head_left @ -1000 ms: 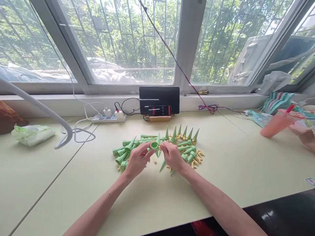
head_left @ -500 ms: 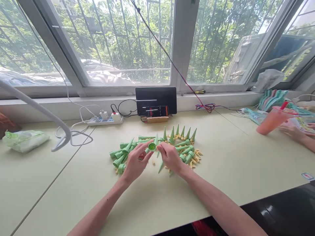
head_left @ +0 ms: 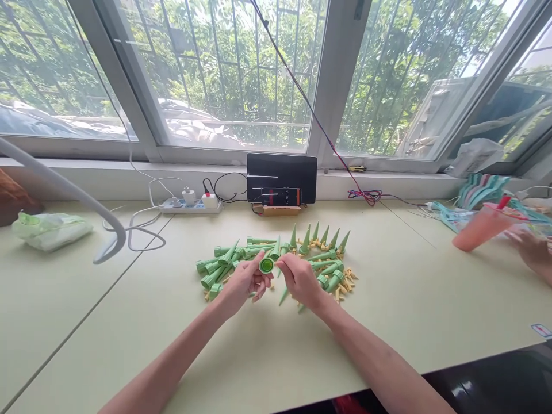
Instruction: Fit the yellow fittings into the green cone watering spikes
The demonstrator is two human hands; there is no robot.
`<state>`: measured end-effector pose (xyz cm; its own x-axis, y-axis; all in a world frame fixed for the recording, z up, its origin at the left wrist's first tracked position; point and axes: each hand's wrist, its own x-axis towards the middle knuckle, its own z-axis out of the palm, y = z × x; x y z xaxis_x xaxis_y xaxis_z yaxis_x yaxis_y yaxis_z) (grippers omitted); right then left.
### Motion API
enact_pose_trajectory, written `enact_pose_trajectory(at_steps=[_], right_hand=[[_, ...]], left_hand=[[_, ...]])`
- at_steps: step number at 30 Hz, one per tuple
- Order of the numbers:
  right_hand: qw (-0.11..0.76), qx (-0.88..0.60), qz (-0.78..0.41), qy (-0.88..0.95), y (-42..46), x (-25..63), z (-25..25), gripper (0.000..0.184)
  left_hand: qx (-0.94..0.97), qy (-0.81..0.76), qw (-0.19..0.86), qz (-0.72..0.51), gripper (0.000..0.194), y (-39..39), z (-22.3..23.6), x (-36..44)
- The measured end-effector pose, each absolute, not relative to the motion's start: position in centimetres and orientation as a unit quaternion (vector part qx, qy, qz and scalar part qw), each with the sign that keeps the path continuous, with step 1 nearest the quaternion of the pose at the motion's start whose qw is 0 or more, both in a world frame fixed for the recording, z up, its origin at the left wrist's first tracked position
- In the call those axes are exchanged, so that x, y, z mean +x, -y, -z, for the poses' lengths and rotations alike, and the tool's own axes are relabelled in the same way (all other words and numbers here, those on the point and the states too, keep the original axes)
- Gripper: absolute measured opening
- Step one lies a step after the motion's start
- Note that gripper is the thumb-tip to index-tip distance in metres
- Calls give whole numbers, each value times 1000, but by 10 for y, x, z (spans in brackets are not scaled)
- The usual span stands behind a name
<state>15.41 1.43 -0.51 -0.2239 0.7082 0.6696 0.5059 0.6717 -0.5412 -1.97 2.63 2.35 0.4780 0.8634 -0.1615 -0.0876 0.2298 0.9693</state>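
A green plastic cone spike [head_left: 267, 264] is held up with its round open end facing me. My left hand [head_left: 242, 284] pinches it from the left and my right hand [head_left: 299, 280] is closed beside it on the right, fingertips at its rim. Under and behind the hands lies a heap of green cone spikes [head_left: 224, 263] on the pale green table [head_left: 129, 322]. Several more green spikes [head_left: 321, 237] stand upright behind. Small yellow plastic pieces [head_left: 342, 282] are scattered around the heap.
A black tablet with a phone [head_left: 281, 183] leans at the window sill, beside a white power strip [head_left: 190, 206] with cables. A white lamp arm [head_left: 77, 198] curves in from the left. Another person's hand [head_left: 532, 252] and a pink cup [head_left: 480, 227] are at the right.
The spike has turned between my fingers so its open end faces me more squarely. Both hands stay at the same spot over the heap. The view has tilted slightly.
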Motion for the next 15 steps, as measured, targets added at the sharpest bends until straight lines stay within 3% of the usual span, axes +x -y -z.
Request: enact_pose_trajectory(at_steps=[7,15], right_hand=[[488,-416,-112,759,-15,158,7,33],[475,-439,-134,751,-15,163,12,34]], left_hand=[[561,-355,661,-348,46,-22,-28,-18],[696,-392,459,-389,32,-17,-24,-16]])
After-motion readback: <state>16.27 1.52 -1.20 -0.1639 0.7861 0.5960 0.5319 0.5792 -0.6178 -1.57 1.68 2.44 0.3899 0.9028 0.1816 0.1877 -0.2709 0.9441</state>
